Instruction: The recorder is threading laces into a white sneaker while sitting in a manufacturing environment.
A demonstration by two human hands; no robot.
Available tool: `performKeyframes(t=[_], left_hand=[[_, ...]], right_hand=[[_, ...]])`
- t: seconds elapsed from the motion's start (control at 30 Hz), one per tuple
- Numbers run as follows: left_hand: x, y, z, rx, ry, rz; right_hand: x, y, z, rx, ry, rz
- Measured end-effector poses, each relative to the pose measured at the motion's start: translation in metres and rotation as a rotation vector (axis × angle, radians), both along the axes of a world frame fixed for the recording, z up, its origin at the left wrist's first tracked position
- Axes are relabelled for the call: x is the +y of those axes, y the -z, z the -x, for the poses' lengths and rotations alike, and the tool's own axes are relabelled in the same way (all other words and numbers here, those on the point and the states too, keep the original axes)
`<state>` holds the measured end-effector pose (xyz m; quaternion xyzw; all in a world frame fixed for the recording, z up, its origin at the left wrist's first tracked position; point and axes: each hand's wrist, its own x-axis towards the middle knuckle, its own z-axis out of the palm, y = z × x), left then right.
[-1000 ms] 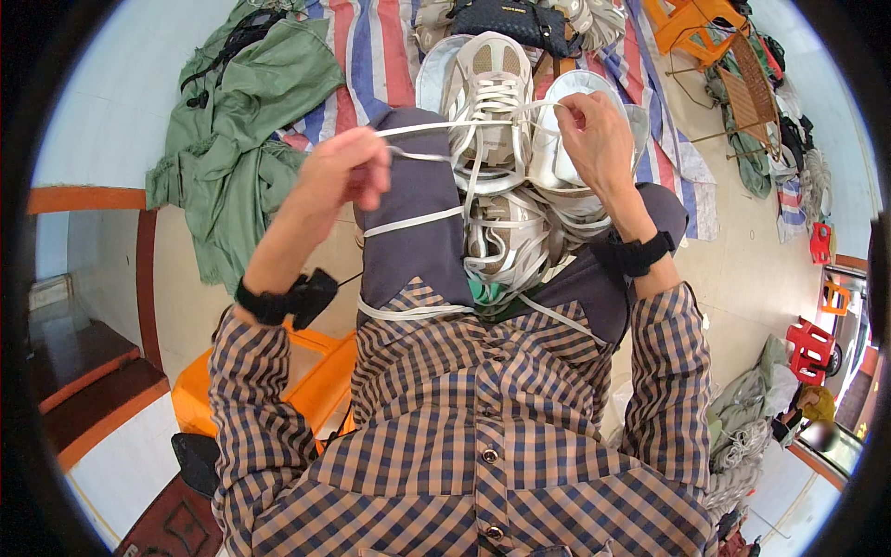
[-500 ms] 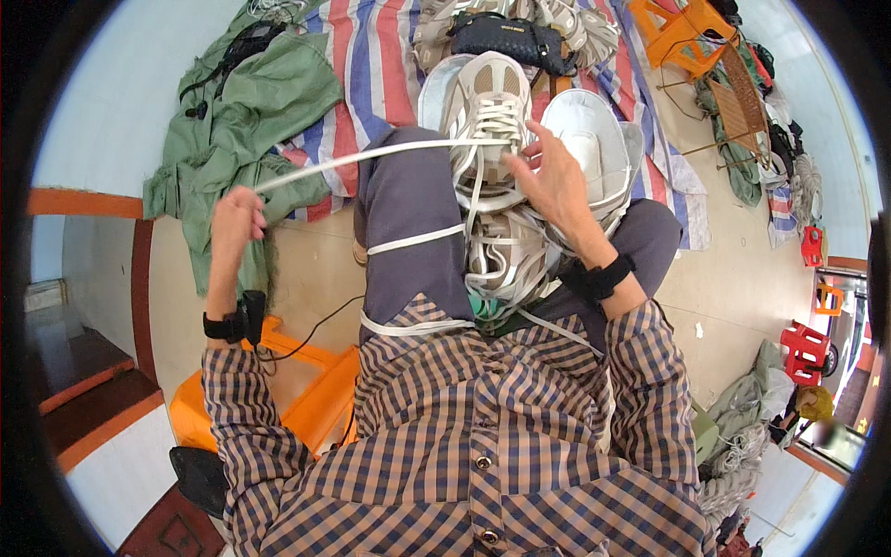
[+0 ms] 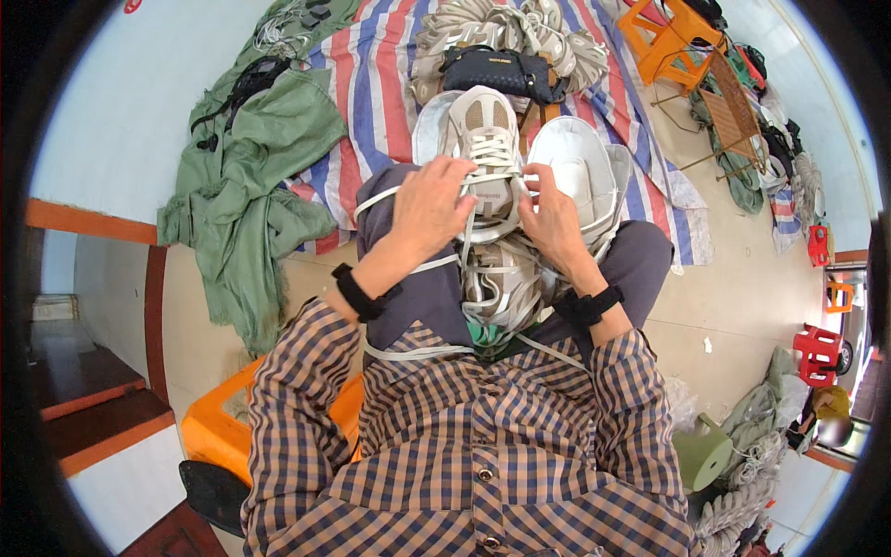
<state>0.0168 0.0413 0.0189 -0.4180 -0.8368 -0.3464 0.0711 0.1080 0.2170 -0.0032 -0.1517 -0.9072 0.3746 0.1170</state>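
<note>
Between my knees is a beige and white shoe upper (image 3: 492,148), toe pointing away, with a flat white shoelace (image 3: 375,200) threaded across its front. My left hand (image 3: 429,210) lies at the upper's left side, its fingers closed on the lace, which loops out over my left knee. At the upper's right edge, my right hand (image 3: 555,219) has thumb and fingertips close together on the lace; the exact grip is partly hidden. Below it hang more beige uppers (image 3: 501,278) with tangled laces. White inner linings (image 3: 571,167) of another upper show at the right.
A black bag (image 3: 497,72) and a heap of beige uppers (image 3: 575,56) lie ahead on a striped sheet (image 3: 371,84). Green cloth (image 3: 269,158) spreads at left. An orange stool (image 3: 218,422) stands by my left elbow. A green roll-shaped object (image 3: 703,455) is at right.
My left hand has come in from far left, where it pulled the lace taut, to the upper's left side. The lace now hangs in a loop. My right hand stays by the upper's right edge.
</note>
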Motion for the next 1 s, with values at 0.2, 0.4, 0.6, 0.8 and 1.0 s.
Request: performKeyframes(t=[0.2, 0.4, 0.6, 0.8, 1.0], left_hand=[[0.000, 0.017, 0.018, -0.015, -0.037, 0.073], [-0.003, 0.017, 0.020, -0.213, 0.019, -0.146], [-0.006, 0.021, 0.019, 0.135, 0.062, -0.005], [-0.006, 0.024, 0.022, 0.076, 0.034, -0.005], [-0.007, 0.023, 0.022, 0.073, 0.032, -0.010]], right_hand=[[-0.003, 0.001, -0.003, 0.101, -0.053, -0.073], [-0.013, -0.002, -0.004, 0.033, -0.112, -0.251], [-0.054, -0.003, -0.020, -0.017, -0.159, -0.220], [-0.067, 0.006, -0.014, -0.168, -0.086, -0.020], [-0.066, 0.015, -0.011, -0.145, -0.072, 0.023]])
